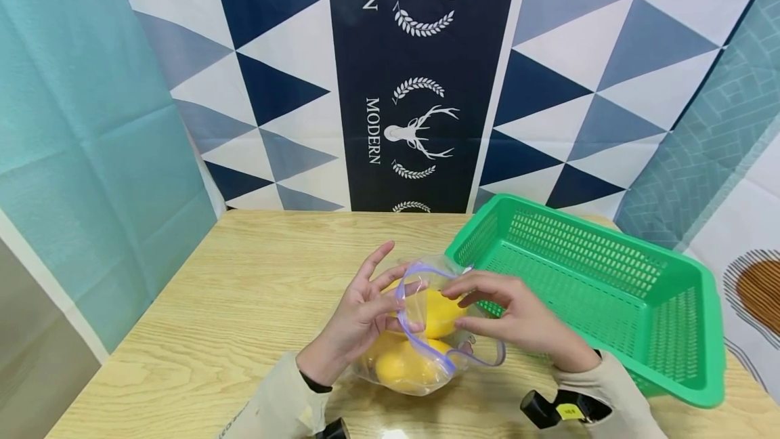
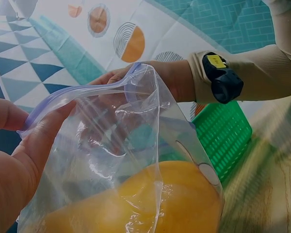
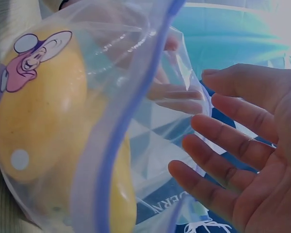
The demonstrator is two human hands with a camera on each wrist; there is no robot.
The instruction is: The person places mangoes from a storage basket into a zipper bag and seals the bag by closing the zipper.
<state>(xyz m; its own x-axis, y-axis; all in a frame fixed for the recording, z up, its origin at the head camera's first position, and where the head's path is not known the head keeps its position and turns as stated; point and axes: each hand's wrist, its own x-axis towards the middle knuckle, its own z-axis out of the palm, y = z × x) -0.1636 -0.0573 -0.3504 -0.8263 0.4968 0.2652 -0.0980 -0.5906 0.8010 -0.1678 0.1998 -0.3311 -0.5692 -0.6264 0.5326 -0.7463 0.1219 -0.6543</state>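
Zip bag: 1, clear, purple seal strip, mouth open; 6 o'clock from head-view centre, on table.
Backdrop: 12 o'clock; "MODERN" once whole, once cut to "DERN"; 2 deer heads.
Green basket: 1, bag's 2 o'clock.
Right hand: bag's 3 o'clock; fingers apart, grips nothing.
Left hand: bag's 9 o'clock; pinches bag lip, fingers partly spread.
Yellow fruits: at least 2, in bag; exact count unclear.
Cartoon print: 1, on bag.
Wrist tag: yellow, lettering too small.
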